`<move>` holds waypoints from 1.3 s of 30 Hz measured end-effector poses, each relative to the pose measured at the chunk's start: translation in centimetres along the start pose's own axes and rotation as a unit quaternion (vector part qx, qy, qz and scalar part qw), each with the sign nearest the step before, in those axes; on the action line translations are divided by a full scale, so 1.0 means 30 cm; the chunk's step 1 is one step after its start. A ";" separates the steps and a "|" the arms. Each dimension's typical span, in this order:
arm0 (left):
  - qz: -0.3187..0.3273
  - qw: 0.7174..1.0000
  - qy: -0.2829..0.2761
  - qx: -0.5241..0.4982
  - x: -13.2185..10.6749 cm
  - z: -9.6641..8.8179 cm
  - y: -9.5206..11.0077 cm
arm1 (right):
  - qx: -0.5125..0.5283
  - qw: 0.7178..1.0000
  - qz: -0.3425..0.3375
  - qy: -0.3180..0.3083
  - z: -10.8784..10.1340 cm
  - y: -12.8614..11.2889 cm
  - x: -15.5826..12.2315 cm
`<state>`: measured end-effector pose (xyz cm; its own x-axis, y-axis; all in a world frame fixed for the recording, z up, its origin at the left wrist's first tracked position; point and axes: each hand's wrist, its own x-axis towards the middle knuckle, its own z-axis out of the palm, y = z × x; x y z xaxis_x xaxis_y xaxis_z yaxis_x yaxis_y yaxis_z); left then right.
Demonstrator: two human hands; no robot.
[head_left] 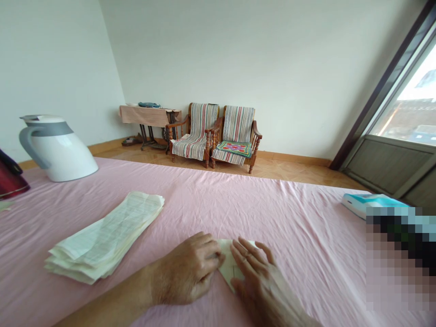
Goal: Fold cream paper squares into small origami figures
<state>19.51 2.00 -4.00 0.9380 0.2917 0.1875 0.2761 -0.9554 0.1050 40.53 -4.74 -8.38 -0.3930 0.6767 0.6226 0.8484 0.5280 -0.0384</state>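
A small folded piece of pale paper (229, 265) lies on the pink cloth (259, 209) near the front edge. My left hand (187, 270) rests on its left side with the fingers curled and pressed onto it. My right hand (260, 279) lies flat over its right side, fingers stretched out. A stack of lined paper sheets (105, 238) lies to the left of my hands.
A white jug with a grey handle (56, 147) stands at the far left, next to a dark red object (10, 179). A teal and white box (369, 203) sits at the right. Two striped chairs (218, 136) and a small table stand by the far wall.
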 end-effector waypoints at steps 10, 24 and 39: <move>-0.035 0.998 0.001 -0.047 -0.011 -0.001 0.006 | -0.094 0.995 -0.040 0.009 0.035 -0.003 -0.030; -0.087 0.993 0.027 -0.072 -0.044 -0.004 -0.021 | -0.168 0.985 0.041 -0.003 0.000 0.009 -0.071; -0.110 0.993 0.040 -0.011 -0.024 -0.009 -0.016 | -0.128 0.989 -0.050 0.046 -0.040 0.002 0.010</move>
<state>18.66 2.26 -3.93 0.8360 0.4964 0.2338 0.4665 -0.8674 0.1733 40.87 -5.13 -7.26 -0.4559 0.5723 0.6816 0.8734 0.4351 0.2188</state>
